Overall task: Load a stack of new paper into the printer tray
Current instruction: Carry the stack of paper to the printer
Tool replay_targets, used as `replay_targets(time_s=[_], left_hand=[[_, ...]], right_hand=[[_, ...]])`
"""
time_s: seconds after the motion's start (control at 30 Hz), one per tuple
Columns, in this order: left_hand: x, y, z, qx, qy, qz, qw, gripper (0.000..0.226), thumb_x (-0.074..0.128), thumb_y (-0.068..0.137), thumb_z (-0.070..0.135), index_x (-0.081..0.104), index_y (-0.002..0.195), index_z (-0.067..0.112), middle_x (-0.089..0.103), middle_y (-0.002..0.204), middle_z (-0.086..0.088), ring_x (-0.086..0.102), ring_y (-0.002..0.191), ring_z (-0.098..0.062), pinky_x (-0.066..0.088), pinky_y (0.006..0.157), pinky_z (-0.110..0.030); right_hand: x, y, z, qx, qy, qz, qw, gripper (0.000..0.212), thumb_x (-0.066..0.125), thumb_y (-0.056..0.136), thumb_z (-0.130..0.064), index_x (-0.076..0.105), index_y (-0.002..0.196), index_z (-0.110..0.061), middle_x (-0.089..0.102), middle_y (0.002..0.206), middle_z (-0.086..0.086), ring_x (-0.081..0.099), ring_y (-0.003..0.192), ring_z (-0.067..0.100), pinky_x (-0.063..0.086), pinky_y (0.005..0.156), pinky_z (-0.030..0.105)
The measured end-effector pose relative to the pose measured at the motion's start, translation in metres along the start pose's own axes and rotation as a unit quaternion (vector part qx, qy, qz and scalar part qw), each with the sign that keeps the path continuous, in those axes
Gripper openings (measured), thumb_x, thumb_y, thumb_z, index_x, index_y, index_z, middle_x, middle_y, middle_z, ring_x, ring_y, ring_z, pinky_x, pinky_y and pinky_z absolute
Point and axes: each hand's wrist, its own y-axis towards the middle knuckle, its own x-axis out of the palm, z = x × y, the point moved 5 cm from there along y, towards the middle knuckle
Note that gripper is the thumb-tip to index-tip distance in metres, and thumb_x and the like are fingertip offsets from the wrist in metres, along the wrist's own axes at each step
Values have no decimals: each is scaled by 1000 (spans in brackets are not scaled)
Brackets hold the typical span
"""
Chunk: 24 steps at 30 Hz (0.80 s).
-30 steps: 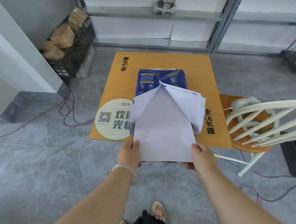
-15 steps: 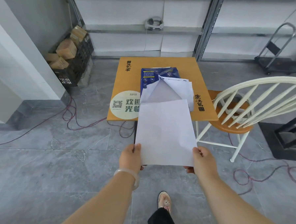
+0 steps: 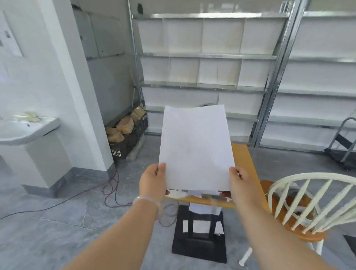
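Head-worn view, forward and downward

Paper stack (image 3: 195,148): between the hands, upright; left hand (image 3: 152,180) on its lower left edge, right hand (image 3: 240,184) on its lower right edge.
Tabletop (image 3: 245,159): behind and below the hands, mostly hidden by the paper stack.
Table base (image 3: 200,243): on the floor below the hands, under the tabletop.
Chair (image 3: 313,206): right of the right hand, just beside the tabletop.
Cables (image 3: 110,185): on the floor, left of the left hand.
Crate (image 3: 129,140): on the floor, left of and behind the hands; boxes (image 3: 125,122) in it.
Sink (image 3: 22,128): far left of the left hand.
Shelving (image 3: 206,55): behind the hands, beyond the tabletop.
Hand cart (image 3: 346,143): far right, behind the chair.
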Motion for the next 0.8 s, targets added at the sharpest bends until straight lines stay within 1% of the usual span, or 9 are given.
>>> replay_targets(time_s=[0.1,0.2,0.27,0.33,0.4,0.5,0.57,0.67,0.8], left_hand=[[-31,8,52,43,-29,57,997,37,41,98,36,58,89,4,55,75,-7,51,63,-20,55,58,-39],[-63,8,100,86,-57,119,988,34,41,98,36,58,84,10,54,73,-6,48,59,-19,48,47,-28],[-85,6,127,122,-62,163,977,32,42,99,35,57,82,13,54,74,-7,48,55,-18,43,37,-19],[-106,6,146,138,-64,197,969,30,42,98,35,57,80,16,55,75,-8,50,56,-18,45,38,-19],[-127,2,158,145,-73,225,961,28,44,96,36,57,80,18,53,72,-4,53,53,-13,52,44,-27],[-158,-8,165,147,-68,278,947,34,45,94,37,60,87,7,51,67,-1,51,53,-15,60,59,-41],[-177,-18,161,144,-68,305,939,34,45,94,35,62,93,5,55,72,-4,52,59,-19,56,49,-30],[-208,-36,144,137,-60,353,924,33,45,95,34,63,92,8,56,72,-4,52,61,-22,45,38,-19],[-260,-68,119,115,-44,419,900,30,44,97,34,64,91,11,56,73,-1,52,57,-16,53,47,-30]], right_hand=[[9,4,-71,-73,44,-36,996,19,38,100,-28,53,109,-20,61,92,1,68,71,32,49,45,23],[22,6,-132,-132,87,-64,985,20,41,100,-23,55,108,-12,58,81,0,59,57,24,59,60,45],[33,7,-164,-162,113,-90,976,19,42,99,-22,56,104,-11,58,78,0,57,55,19,58,64,50],[46,4,-190,-179,147,-119,966,19,42,99,-22,57,105,-11,58,79,-1,56,58,16,58,59,44],[60,0,-209,-187,180,-149,954,19,42,99,-21,56,106,-11,58,81,-1,55,61,16,56,51,35],[86,-10,-223,-190,192,-191,944,21,41,98,-23,57,108,-12,59,88,-1,57,68,20,57,58,40],[106,-20,-228,-201,191,-222,935,20,41,98,-23,57,105,-12,60,87,0,57,66,21,56,62,44],[141,-40,-228,-200,197,-262,923,18,42,98,-23,58,94,-17,60,83,1,56,64,22,53,53,37],[198,-81,-223,-200,189,-335,901,22,43,97,-27,59,107,-16,64,97,9,58,71,26,51,49,31]])
